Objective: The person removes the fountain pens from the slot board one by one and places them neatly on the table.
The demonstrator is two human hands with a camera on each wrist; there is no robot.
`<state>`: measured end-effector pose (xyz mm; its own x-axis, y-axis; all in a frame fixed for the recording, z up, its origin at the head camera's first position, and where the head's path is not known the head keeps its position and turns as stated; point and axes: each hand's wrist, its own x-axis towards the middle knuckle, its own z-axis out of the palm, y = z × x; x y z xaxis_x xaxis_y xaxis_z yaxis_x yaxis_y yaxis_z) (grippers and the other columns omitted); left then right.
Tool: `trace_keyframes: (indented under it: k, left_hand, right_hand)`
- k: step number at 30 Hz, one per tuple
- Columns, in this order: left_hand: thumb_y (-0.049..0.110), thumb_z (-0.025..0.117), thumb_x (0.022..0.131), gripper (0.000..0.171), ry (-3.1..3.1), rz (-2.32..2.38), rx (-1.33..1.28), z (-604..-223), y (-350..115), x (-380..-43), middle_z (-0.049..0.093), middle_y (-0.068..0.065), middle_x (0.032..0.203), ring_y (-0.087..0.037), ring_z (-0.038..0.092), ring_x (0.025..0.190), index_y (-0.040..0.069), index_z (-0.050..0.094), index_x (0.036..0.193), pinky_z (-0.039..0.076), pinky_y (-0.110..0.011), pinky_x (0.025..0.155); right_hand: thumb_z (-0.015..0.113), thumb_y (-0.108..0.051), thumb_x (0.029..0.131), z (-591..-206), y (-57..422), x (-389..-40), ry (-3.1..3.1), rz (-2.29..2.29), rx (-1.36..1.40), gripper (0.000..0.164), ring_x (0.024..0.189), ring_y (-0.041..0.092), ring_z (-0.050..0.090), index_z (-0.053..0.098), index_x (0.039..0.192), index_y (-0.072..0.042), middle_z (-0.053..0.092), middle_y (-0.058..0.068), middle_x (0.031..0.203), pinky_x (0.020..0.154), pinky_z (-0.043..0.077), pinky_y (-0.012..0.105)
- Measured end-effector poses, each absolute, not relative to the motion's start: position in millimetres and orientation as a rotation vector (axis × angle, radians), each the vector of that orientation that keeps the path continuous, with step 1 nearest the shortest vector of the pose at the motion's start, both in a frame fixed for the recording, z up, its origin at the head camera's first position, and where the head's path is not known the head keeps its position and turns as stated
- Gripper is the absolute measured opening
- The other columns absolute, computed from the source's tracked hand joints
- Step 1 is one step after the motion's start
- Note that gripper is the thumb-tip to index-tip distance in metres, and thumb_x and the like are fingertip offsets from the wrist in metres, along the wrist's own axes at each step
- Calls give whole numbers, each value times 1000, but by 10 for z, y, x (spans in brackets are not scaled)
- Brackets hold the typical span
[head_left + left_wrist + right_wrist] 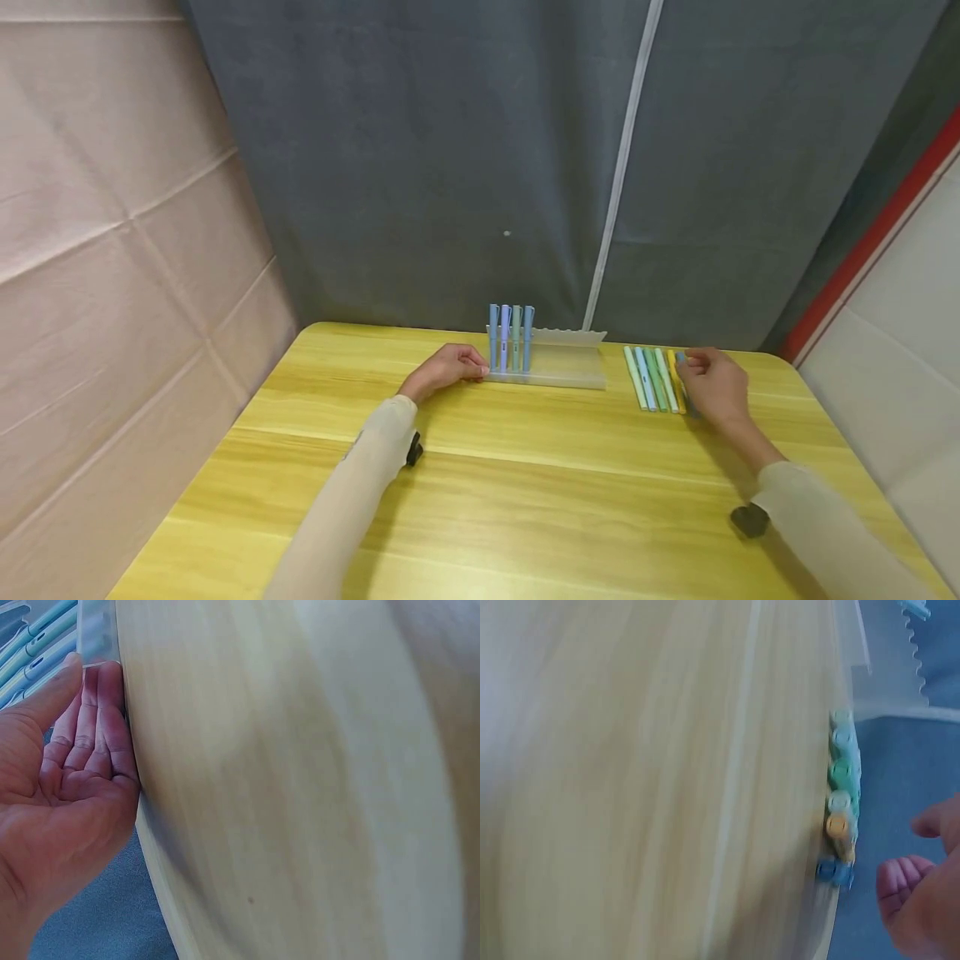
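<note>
Since the blue pen point(828, 871) looks light and slick, pinch it mid-barrel. Left grip point(451, 364) pinches the holder point(568, 360); right grip point(717, 386) hangs parted.

One rack point(567, 360) holds four standing pens point(505, 342); six loose pens point(655, 379) lie beside it.

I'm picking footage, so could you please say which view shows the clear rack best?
The head view, showing the clear rack end to end; the left wrist shows one end, the right wrist the other, blurred.
</note>
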<state>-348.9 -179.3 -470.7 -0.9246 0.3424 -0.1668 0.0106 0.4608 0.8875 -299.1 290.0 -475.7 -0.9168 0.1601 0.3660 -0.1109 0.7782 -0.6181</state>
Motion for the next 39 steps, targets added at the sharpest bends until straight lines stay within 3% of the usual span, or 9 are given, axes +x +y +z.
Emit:
trace_keyframes:
  k: [2, 4, 11, 16, 19, 22, 26, 33, 39]
  left_hand:
    - [18, 73, 101, 16, 2394, 1443, 298, -4704, -1793, -3491, 79, -8, 101, -13, 72, 90, 6, 73, 111, 58, -26, 84]
    - [19, 73, 101, 16, 2398, 1435, 294, -4702, -1794, -3492, 79, -8, 102, -13, 73, 91, 6, 73, 111, 58, -27, 85]
    - [19, 73, 101, 16, 2401, 1432, 295, -4704, -1801, -3490, 79, -8, 104, -14, 73, 92, 7, 73, 112, 58, -27, 85]
    - [18, 73, 101, 16, 2408, 1436, 294, -4706, -1805, -3488, 79, -8, 103, -14, 73, 91, 6, 74, 111, 58, -27, 84]
    - [18, 73, 101, 16, 2414, 1437, 297, -4715, -1803, -3487, 80, -9, 103, -14, 73, 92, 6, 74, 112, 58, -27, 84]
    - [18, 72, 101, 16, 2420, 1433, 301, -4719, -1800, -3483, 79, -9, 104, -14, 73, 92, 6, 74, 112, 58, -27, 85]
    - [19, 73, 101, 16, 2421, 1430, 302, -4717, -1796, -3483, 79, -9, 104, -14, 72, 91, 7, 74, 112, 57, -26, 84]
    - [17, 72, 101, 15, 2419, 1437, 305, -4703, -1754, -3473, 79, -10, 104, -14, 73, 91, 6, 74, 111, 58, -27, 84]
    - [17, 73, 101, 15, 2424, 1438, 305, -4701, -1730, -3470, 79, -8, 103, -13, 72, 90, 6, 74, 111, 58, -27, 84]
  right_hand:
    - [69, -23, 100, -4734, 2802, -2996, -2532, 1005, -36, 35, 77, -15, 51, 72, 122, 3, 76, 21, 107, 70, 41, 10]
    - [70, -23, 100, -4715, 2700, -2997, -2506, 1077, -27, 35, 78, -20, 47, 72, 125, 2, 75, 20, 109, 70, 41, 5]
    - [70, -19, 100, -4700, 2354, -3044, -2464, 1259, 10, 42, 90, -14, 53, 65, 136, 1, 73, 21, 123, 76, 43, 1]
    - [71, -17, 100, -4736, 2115, -3105, -2450, 1358, 75, 42, 91, -15, 55, 65, 137, 2, 71, 22, 126, 78, 45, 1]
    - [71, -13, 99, -4769, 1982, -3128, -2451, 1398, 156, 40, 95, -4, 63, 65, 135, 3, 72, 24, 125, 79, 46, 1]
    - [72, -12, 100, -4809, 1851, -3151, -2464, 1416, 254, 42, 104, 20, 73, 63, 138, 4, 73, 25, 125, 82, 47, 1]
    - [73, -11, 100, -4832, 1668, -3181, -2463, 1513, 352, 47, 117, 42, 72, 60, 142, 5, 72, 27, 128, 85, 50, 3]
    - [73, -8, 100, -4833, 1314, -3232, -2432, 1729, 378, 46, 123, 43, 70, 60, 142, 6, 71, 29, 132, 87, 53, 7]
    - [75, -5, 98, -4806, 1047, -3289, -2414, 1735, 336, 41, 117, 40, 73, 65, 136, 7, 74, 27, 126, 92, 59, 20]
